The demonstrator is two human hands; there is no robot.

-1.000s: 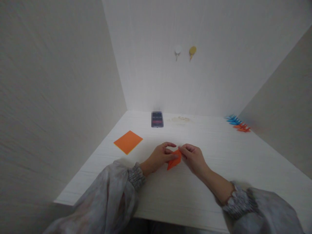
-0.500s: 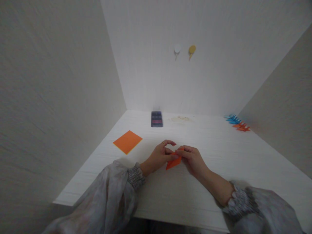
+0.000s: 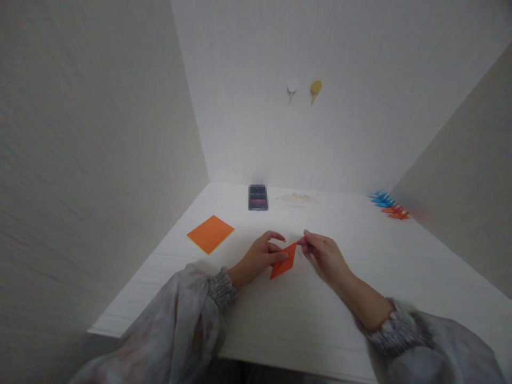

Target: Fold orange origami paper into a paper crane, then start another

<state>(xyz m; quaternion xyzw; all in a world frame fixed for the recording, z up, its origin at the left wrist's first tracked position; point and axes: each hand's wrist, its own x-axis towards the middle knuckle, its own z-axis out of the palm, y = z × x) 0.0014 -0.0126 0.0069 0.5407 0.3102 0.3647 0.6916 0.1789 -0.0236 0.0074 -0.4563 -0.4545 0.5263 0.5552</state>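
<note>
A small folded orange paper (image 3: 283, 264) sits between my two hands over the middle of the white table (image 3: 360, 298). My left hand (image 3: 260, 255) pinches its left side between thumb and fingers. My right hand (image 3: 325, 255) pinches the paper's upper right tip with its fingertips. Both wrists come out of loose grey sleeves.
A flat orange paper square (image 3: 210, 233) lies to the left. A small dark box (image 3: 258, 197) stands near the back wall. Folded blue and orange paper pieces (image 3: 390, 206) lie at the back right. Two round pegs (image 3: 304, 88) are on the wall. Walls close in on both sides.
My right hand has shifted up and to the right, drawing the paper's tip outward. The folded paper now shows as a wider, flatter shape. My left hand has stayed in place.
</note>
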